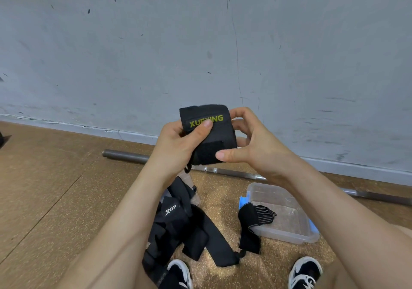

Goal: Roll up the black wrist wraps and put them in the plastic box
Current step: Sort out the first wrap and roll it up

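A rolled black wrist wrap (219, 137) with yellow lettering is held up in front of the wall between both hands. My left hand (178, 146) grips its left side, thumb pressed on the lettering. My right hand (252, 141) holds its right side, thumb at the lower edge. Below on the floor lies a loose pile of black wraps (178, 228). A clear plastic box (287, 235) sits to the right of the pile. One black wrap (252, 221) hangs over the box's left rim, half inside it.
A steel barbell (124, 156) lies on the cork-coloured floor along the grey wall, behind my hands. A blue lid (242, 201) pokes out from under the box. My two dark sneakers (305, 271) are at the bottom edge.
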Action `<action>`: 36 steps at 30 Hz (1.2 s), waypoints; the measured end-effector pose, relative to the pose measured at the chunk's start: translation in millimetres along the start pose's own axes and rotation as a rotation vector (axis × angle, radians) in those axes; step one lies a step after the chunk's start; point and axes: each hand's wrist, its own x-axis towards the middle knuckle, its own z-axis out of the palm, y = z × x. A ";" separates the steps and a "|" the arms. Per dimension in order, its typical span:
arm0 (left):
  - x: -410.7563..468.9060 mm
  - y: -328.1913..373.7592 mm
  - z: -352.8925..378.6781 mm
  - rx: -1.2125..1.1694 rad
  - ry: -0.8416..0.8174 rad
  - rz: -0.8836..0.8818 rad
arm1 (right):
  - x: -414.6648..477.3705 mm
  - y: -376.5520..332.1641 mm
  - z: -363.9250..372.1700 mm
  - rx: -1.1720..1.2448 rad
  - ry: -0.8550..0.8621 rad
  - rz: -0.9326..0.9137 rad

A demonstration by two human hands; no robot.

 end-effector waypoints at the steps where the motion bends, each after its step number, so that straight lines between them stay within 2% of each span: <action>1: -1.5 0.8 2.0 0.000 0.042 0.047 | -0.4 0.2 -1.9 0.084 -0.041 0.069; 3: -4.1 2.7 5.6 0.001 0.107 0.127 | -2.3 -1.1 -4.7 0.289 -0.185 0.229; 5: -5.7 4.5 8.0 -0.002 0.126 0.173 | -4.2 -3.6 -6.6 0.457 -0.286 0.286; 9: -7.9 5.4 6.4 0.034 0.057 0.239 | -0.9 -8.6 -4.1 0.632 -0.211 0.307; 14: -9.5 2.0 2.8 0.163 -0.103 0.255 | -0.8 -5.2 2.1 0.526 -0.062 0.251; 17: -11.3 0.9 -1.0 0.265 -0.160 0.351 | 1.1 -5.7 -1.6 0.412 -0.024 0.182; 21: -12.9 -1.0 -6.7 0.615 -0.167 0.570 | 7.8 1.4 -8.6 0.328 0.101 0.113; 24: -13.9 -1.3 -8.5 0.846 -0.154 0.645 | 10.9 3.7 -10.8 0.273 0.133 0.063; 31: -16.0 1.1 -10.5 0.992 -0.202 0.729 | 15.1 7.9 -17.1 0.075 0.223 0.011; 36: -25.6 2.5 2.1 0.962 -0.338 0.708 | 17.7 10.4 -17.2 -0.173 0.337 -0.122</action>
